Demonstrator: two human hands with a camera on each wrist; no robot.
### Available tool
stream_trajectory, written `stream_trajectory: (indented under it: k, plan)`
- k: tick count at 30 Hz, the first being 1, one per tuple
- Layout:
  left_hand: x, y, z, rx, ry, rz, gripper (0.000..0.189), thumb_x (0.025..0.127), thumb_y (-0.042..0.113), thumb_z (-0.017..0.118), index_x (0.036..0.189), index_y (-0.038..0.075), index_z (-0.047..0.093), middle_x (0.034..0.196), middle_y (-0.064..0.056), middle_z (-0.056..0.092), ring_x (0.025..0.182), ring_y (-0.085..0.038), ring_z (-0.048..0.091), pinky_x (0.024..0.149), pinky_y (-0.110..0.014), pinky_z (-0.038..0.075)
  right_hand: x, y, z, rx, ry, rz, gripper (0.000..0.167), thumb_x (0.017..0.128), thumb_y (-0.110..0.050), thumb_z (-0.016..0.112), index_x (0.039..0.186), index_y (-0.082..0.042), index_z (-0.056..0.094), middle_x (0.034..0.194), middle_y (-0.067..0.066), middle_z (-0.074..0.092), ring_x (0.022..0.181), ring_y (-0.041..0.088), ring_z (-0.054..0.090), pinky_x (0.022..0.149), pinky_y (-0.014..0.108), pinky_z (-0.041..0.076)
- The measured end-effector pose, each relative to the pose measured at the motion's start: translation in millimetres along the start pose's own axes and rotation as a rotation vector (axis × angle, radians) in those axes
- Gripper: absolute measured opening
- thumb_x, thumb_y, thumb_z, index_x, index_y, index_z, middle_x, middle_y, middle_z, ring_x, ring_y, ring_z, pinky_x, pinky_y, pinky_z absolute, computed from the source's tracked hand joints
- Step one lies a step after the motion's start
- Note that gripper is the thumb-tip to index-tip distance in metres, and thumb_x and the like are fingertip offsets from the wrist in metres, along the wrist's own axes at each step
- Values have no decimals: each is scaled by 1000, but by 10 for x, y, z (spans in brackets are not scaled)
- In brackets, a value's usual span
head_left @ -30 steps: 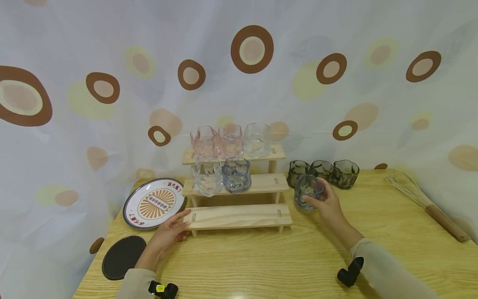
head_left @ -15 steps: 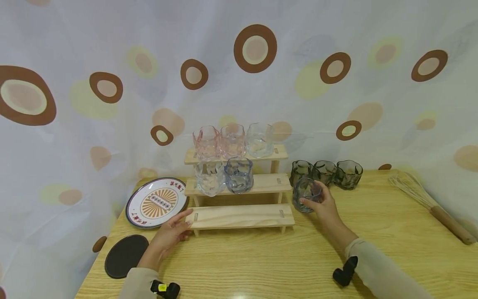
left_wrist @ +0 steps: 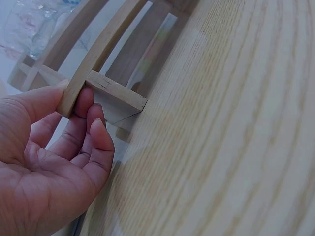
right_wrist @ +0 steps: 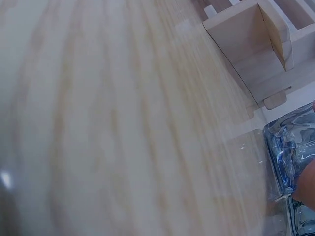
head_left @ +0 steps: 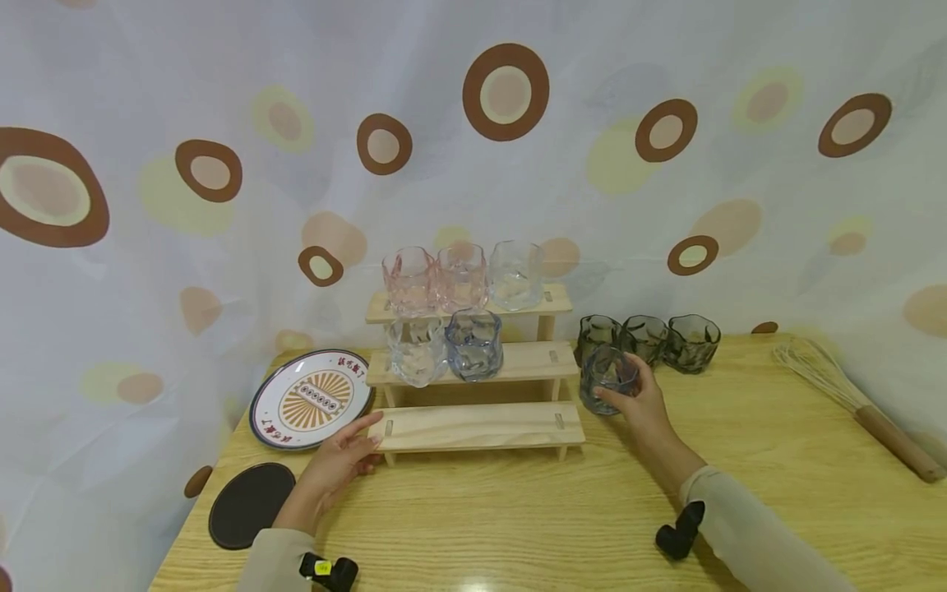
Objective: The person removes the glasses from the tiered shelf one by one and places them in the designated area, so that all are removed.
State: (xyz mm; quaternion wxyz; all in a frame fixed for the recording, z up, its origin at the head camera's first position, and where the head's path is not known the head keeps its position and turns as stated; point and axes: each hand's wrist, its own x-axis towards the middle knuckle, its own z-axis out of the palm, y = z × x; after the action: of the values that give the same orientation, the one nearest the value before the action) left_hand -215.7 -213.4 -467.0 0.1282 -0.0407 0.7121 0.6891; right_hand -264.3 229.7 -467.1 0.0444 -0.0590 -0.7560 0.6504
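My left hand (head_left: 336, 464) pinches the left end of the lowest board of a three-tier wooden rack (head_left: 473, 427); in the left wrist view the thumb lies on top and fingers curl beneath the board's end (left_wrist: 74, 96). To the rack's right, my right hand (head_left: 645, 403) grips a bluish glass (head_left: 605, 386) by its side. In the right wrist view that glass (right_wrist: 288, 152) is partly cut off, and only a fingertip shows on it. The middle tier bears a clear glass (head_left: 417, 353) and a blue glass (head_left: 474, 349). Two pink glasses (head_left: 462, 284) and a clear one (head_left: 516, 279) stand on top.
Three dark grey glasses (head_left: 691, 345) stand in a row behind my right hand. A whisk (head_left: 866, 411) lies far right. At left are a patterned plate (head_left: 311, 403) and a black round mat (head_left: 251, 506). A spotted curtain (head_left: 577, 189) hangs behind the table (head_left: 473, 526).
My right hand has moved slightly left with the bluish glass, closer to the rack. The left hand keeps its hold on the board. The head view has shifted a little.
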Motion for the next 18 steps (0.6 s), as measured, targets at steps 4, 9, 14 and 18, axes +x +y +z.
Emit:
stream_trajectory:
  k: [4,9,14,18]
  plan:
    - [-8,14,-2,-5,-13,0,52,95,12,58,144,8,41,82,1,56,76,-11,59,65,-22,48,16,3,-6,0,3,-1,88,87,-11,69,153,-15,11,152,18,23,137,35,27,105,48,32]
    - [-19,28,0,-19,-20,-4,53,95,12,57,145,8,39,81,1,56,75,-10,59,65,-23,48,33,-6,-11,-30,-2,-9,89,87,-12,69,153,-14,9,153,20,17,139,37,21,107,50,28]
    - [-11,26,1,-17,-4,-7,52,95,12,58,144,8,41,83,1,56,76,-11,59,65,-23,49,40,-23,-3,-59,-6,-5,90,87,-13,69,153,-14,7,154,21,13,140,38,18,108,51,27]
    - [-6,15,-9,-13,-11,2,52,94,13,59,143,7,41,81,1,56,76,-12,59,66,-23,49,52,-20,-2,-60,-10,-6,90,87,-13,69,153,-14,8,153,22,16,139,38,19,108,52,27]
